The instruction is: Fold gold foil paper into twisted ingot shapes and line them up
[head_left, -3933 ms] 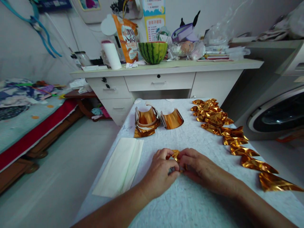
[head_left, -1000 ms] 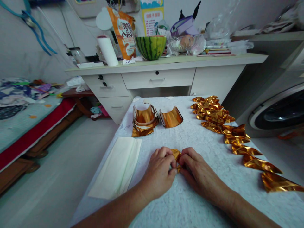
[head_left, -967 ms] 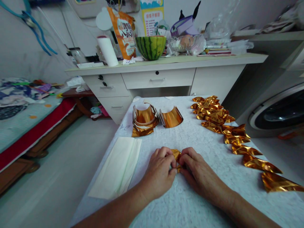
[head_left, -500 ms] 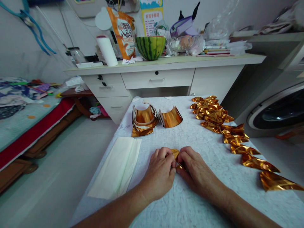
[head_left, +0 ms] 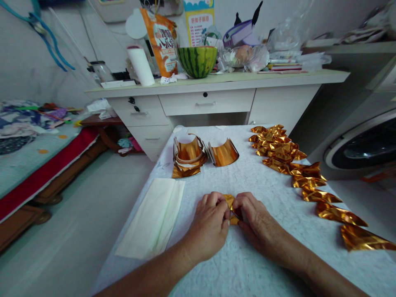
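Note:
A small piece of gold foil paper (head_left: 234,220) lies low over the table, between my two hands and partly covered by them. My left hand (head_left: 212,222) is closed on its left side, fingers bent and thumb pressed in. From the right, my right hand (head_left: 258,218) pinches the same foil, with its fingertips curled over a raised edge. Beyond the hands, a stack of curled gold foil sheets (head_left: 187,150) sits beside another curled gold sheet (head_left: 224,153). Folded gold foil pieces (head_left: 335,212) run in a row down the right side.
A flat cream paper stack (head_left: 151,218) lies left of my hands on the cloth-covered table (head_left: 213,268). Behind stands a white desk (head_left: 204,103) bearing a half watermelon (head_left: 197,62), an orange pouch (head_left: 161,45) and clutter. A washing machine (head_left: 365,123) is at right, a bed (head_left: 40,165) at left.
My right hand has shifted slightly right, and its fingertips have moved on the foil. More gold now shows between the hands. My left hand stays almost still.

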Demonstrator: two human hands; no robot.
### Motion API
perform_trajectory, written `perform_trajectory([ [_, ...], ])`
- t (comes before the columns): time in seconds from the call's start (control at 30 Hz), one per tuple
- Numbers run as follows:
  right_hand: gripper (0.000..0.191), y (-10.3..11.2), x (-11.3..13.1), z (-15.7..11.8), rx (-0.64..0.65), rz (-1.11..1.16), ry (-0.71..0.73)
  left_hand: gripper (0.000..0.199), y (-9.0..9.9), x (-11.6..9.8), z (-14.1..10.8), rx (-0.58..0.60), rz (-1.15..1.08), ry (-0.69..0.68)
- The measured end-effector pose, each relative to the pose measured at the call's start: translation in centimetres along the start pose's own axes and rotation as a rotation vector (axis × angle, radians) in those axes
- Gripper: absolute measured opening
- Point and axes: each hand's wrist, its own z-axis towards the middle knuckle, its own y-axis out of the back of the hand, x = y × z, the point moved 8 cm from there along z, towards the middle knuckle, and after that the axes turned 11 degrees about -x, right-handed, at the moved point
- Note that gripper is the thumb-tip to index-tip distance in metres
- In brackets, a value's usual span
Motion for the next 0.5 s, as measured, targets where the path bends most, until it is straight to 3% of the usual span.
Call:
perform_trajectory([
  [0.23,0.034,-0.17,0.39,-0.10,0.020,-0.052,0.035,0.015,0.04,-0.06,0.06,-0.012,-0.002,-0.019],
  [0.5,0.035,0.09,0.44,-0.42,0.034,-0.052,-0.026,0.024,0.23,-0.01,-0.02,0.009,-0.074,-0.023],
])
